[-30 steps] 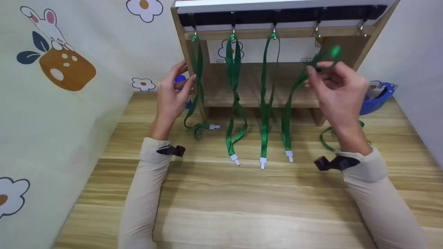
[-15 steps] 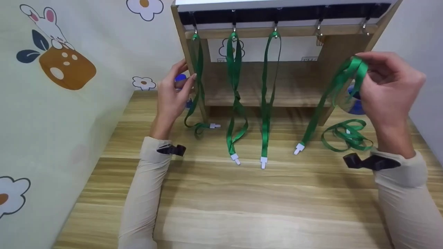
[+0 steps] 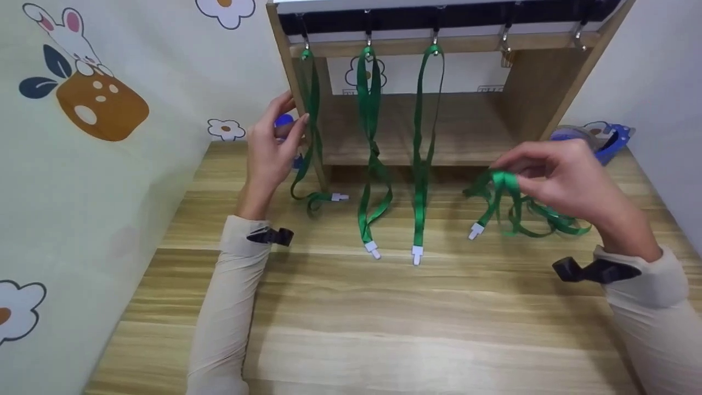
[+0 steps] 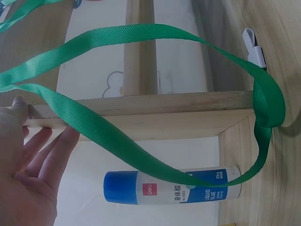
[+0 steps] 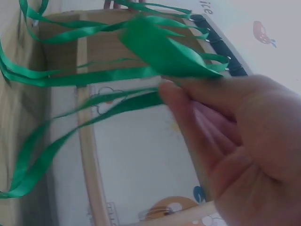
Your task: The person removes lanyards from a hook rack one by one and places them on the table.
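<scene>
My left hand (image 3: 271,151) grips the left side panel of a wooden shelf (image 3: 288,71); in the left wrist view the thumb and fingers of the hand (image 4: 35,162) lie on either side of its edge. Between thumb and fingers, my right hand (image 3: 576,178) pinches a folded green lanyard (image 3: 503,181) low over the table, its white clip (image 3: 476,231) dangling. Behind it lies a loose green lanyard (image 3: 570,226). Three more lanyards (image 3: 311,104) (image 3: 369,104) (image 3: 420,181) hang from the left three hooks; the two right hooks (image 3: 505,43) (image 3: 579,39) carry nothing.
A blue-capped glue bottle (image 4: 162,188) is beside the shelf's left panel. To the right of the shelf sits a blue object (image 3: 614,144), partly hidden. Patterned wall covering (image 3: 164,181) rises at the left, above the wood-grain table (image 3: 384,329).
My right hand went from near the fourth hook out to the right, then down toward the table, with the lanyard pinched. My left hand stayed on the panel.
</scene>
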Action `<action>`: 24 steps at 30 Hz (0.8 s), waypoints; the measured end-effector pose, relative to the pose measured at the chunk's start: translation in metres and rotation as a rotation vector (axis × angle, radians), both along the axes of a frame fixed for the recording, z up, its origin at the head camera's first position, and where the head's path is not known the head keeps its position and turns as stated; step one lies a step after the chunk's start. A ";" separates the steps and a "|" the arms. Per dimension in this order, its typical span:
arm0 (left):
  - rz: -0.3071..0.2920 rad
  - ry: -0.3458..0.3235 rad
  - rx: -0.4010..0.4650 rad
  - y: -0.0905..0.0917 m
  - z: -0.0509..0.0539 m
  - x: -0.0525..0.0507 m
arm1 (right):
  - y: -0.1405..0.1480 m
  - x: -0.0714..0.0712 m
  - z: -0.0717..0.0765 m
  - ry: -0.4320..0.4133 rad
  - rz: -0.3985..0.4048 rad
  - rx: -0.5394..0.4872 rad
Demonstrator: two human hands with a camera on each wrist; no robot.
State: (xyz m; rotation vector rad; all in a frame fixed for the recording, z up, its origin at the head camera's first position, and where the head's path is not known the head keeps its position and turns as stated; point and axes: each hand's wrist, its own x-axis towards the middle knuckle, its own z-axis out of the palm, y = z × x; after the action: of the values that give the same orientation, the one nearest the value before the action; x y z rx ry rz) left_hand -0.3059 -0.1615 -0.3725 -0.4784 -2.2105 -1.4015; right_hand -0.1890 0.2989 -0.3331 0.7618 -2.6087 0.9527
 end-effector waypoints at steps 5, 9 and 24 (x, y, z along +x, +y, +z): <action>0.011 0.000 -0.004 0.000 0.000 0.001 | -0.007 -0.005 -0.009 -0.225 0.127 0.114; 0.013 0.000 -0.004 0.000 -0.001 0.000 | -0.010 -0.012 -0.020 -0.395 0.205 0.166; -0.002 0.006 0.001 0.000 -0.001 -0.001 | 0.001 -0.039 -0.056 -0.560 0.038 0.299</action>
State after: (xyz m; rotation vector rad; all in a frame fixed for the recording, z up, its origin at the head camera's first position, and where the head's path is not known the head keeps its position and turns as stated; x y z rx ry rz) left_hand -0.3068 -0.1619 -0.3737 -0.4844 -2.2053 -1.4003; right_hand -0.2285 0.2999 -0.3893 0.6871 -3.2906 0.8970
